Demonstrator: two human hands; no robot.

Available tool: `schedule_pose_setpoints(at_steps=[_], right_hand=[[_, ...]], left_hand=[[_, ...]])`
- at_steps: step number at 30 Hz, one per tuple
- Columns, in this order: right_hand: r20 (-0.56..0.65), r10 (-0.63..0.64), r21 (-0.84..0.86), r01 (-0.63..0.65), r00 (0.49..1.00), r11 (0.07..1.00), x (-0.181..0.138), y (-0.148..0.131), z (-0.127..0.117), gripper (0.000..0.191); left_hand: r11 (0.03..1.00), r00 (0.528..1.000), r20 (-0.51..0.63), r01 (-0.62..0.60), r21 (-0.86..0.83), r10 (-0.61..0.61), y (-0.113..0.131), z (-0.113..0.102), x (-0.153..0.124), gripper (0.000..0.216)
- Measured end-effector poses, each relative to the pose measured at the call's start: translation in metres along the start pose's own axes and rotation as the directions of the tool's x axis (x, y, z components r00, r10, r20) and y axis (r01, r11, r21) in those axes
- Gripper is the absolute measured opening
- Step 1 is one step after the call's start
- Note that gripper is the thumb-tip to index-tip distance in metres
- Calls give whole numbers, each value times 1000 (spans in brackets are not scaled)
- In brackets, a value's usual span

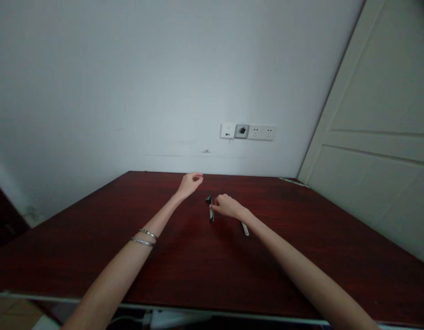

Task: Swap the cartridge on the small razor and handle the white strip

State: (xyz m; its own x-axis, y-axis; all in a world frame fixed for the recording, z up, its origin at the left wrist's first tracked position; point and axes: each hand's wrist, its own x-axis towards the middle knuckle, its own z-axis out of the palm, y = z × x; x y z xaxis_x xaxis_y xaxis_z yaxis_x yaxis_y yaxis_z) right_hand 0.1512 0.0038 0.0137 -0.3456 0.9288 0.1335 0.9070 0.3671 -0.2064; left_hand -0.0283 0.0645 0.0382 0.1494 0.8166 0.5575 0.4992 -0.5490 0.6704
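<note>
A razor (211, 214) with a dark head and a pale handle is upright or nearly so at the middle of the dark red table. My right hand (227, 205) is closed, its thumb and fingers pinching the handle below the head. Under my right wrist a white handle with a hole at its end (245, 229) lies on the table; its other end is hidden by the hand. Farther back and to the left, my left hand (190, 184) hovers with bent fingers, a gap between thumb and fingertips, holding nothing. Two silver bracelets (143, 240) circle the left forearm.
The glossy table (184, 275) runs back to a pale wall (164, 91) with a row of sockets (262, 132). A white panelled door (377, 146) stands along the right side. A thin strip (293, 182) lies at the far right corner. Below the front edge, a white cable (125, 318) shows.
</note>
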Motion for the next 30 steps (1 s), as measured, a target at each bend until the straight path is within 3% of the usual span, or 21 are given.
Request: schedule_pose_setpoints(at_steps=[5, 12, 16, 20, 24, 30], right_hand=[[24, 63, -154, -59, 998, 986, 0, -24, 10, 36], [59, 120, -111, -113, 991, 987, 9, -27, 20, 32], [20, 121, -67, -120, 992, 991, 9, -17, 15, 35], [-51, 182, -23, -183, 982, 983, 4, 21, -5, 35], [-118, 270, -6, -273, 956, 962, -11, 85, -22, 31], [-138, 436, -15, -442, 889, 897, -52, 170, -27, 32]], left_hand=[[998, 998, 0, 70, -1, -70, -16, -8, -1, 21], [995, 993, 70, 95, 15, -96, -28, 4, -3, 22], [997, 991, 117, 61, 53, -67, -30, 14, -7, 22], [974, 972, 232, -89, 209, 39, -28, 26, -17, 27], [932, 891, 437, -258, 256, 126, -24, 41, -27, 48], [930, 794, 598, -294, 222, 109, -18, 65, -23, 74]])
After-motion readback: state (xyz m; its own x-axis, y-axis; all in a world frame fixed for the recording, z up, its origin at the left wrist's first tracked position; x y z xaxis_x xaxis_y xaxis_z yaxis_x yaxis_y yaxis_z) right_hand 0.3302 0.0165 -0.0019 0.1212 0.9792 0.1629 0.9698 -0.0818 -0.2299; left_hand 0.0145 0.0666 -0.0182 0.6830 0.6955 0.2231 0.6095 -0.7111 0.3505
